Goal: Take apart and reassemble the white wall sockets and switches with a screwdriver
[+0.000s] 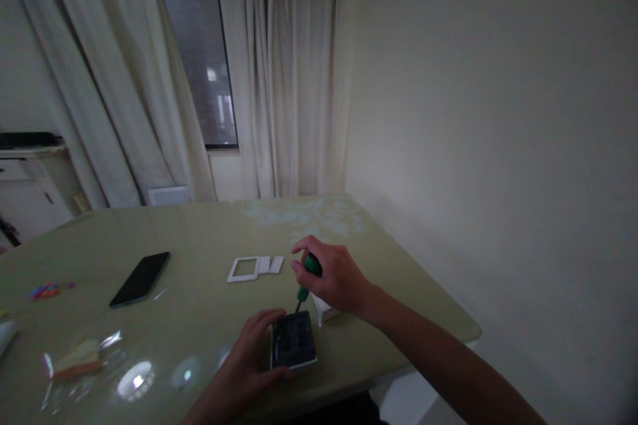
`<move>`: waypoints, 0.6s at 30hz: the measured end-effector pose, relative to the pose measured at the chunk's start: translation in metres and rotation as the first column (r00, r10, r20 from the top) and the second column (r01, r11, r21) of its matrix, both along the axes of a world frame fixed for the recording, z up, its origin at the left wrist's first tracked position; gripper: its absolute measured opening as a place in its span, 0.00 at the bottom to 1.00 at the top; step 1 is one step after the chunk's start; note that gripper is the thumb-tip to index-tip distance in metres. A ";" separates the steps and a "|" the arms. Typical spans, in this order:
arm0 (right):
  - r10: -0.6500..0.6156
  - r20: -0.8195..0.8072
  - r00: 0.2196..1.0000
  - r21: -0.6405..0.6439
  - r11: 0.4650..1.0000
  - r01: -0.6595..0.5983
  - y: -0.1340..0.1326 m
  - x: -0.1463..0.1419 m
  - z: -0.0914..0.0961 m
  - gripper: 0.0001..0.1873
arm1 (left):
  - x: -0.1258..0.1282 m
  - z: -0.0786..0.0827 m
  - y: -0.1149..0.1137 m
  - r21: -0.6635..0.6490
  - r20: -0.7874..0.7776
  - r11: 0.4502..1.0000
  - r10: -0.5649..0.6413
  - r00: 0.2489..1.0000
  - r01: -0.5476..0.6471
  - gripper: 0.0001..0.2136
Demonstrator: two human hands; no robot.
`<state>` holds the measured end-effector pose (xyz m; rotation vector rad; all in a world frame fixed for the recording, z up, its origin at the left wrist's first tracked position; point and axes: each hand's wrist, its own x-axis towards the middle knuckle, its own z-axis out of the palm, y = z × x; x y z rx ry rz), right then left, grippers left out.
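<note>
My right hand [335, 275] is closed around a green-handled screwdriver [308, 275], held upright with its tip down on a small dark rectangular part with a white rim [294, 340]. That part lies near the front edge of the pale green table [209, 239]. My left hand [249, 355] grips its left side, thumb along the front and fingers curled over the far corner. A white frame plate [244, 269] and two small white pieces [270, 264] lie just beyond my hands.
A black phone [140, 278] lies face down at the left centre. A clear wrapper with a brownish item [77, 360] sits front left, and a small coloured object [44, 291] lies at the far left. Curtains and a dark window stand behind the table; a wall runs along the right.
</note>
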<state>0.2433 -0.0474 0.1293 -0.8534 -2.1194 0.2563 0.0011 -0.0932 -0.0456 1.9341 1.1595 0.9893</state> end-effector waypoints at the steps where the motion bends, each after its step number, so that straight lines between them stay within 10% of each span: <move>1: 0.018 -0.010 1.000 -0.005 1.000 -0.018 -0.001 -0.004 -0.001 0.09 | 0.000 -0.003 -0.001 -0.002 -0.004 1.000 -0.002 1.000 0.002 0.34; 18: 0.055 0.095 0.994 -0.021 0.998 -0.053 -0.003 -0.027 -0.008 0.09 | 0.005 -0.008 -0.002 -0.014 -0.018 0.998 0.065 0.998 -0.066 0.35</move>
